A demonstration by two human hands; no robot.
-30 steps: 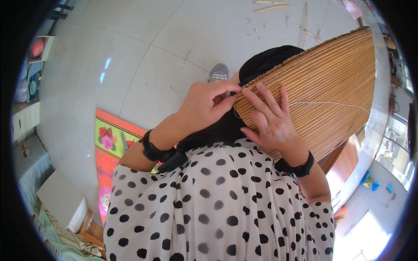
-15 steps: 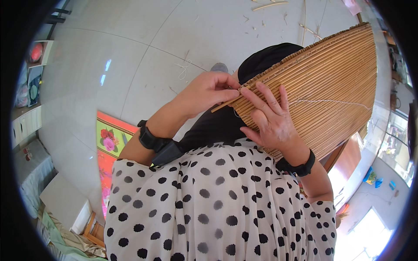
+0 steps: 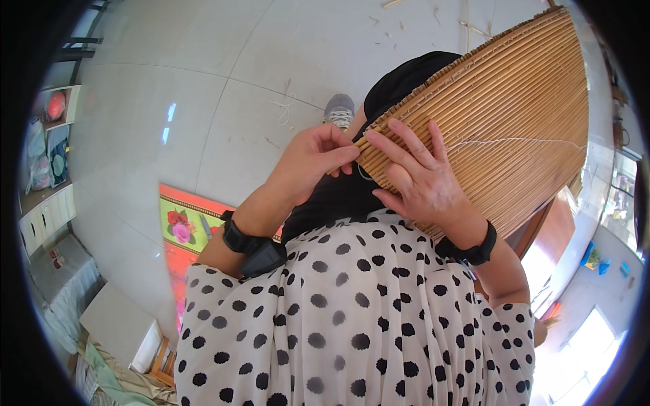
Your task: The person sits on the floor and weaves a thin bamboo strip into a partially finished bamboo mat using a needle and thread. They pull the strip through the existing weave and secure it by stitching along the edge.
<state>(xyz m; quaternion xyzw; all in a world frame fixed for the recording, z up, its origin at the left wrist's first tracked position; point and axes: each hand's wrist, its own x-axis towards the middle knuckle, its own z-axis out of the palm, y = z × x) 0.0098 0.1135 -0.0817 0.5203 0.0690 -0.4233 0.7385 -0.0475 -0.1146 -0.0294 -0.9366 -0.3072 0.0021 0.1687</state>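
A mat of thin golden-brown reeds (image 3: pixel 514 88) laid side by side slants across my lap toward the upper right. At its near left corner my left hand (image 3: pixel 313 161) is closed, thumb and forefinger pinching the end of a reed (image 3: pixel 359 145) along the mat's edge. Part of that reed is hidden by the fingers. My right hand (image 3: pixel 426 177) lies on the mat with its fingers spread, pressing on the reeds beside this corner. A white string (image 3: pixel 518 139) runs over the mat from near the right fingertips to the far right edge.
Scraps of reed (image 3: pixel 474 28) and a loop of white thread (image 3: pixel 284 111) lie on the tiled floor (image 3: pixel 156 81). A flowered red and green mat (image 3: pixel 181 230) is at the left. Shelves (image 3: pixel 51 210) line the far left; a brown board (image 3: pixel 545 227) leans at right.
The view has shifted a little, showing more of the shoe. My left hand has moved slightly down and left along the mat's corner; my right hand stays spread on the reeds.
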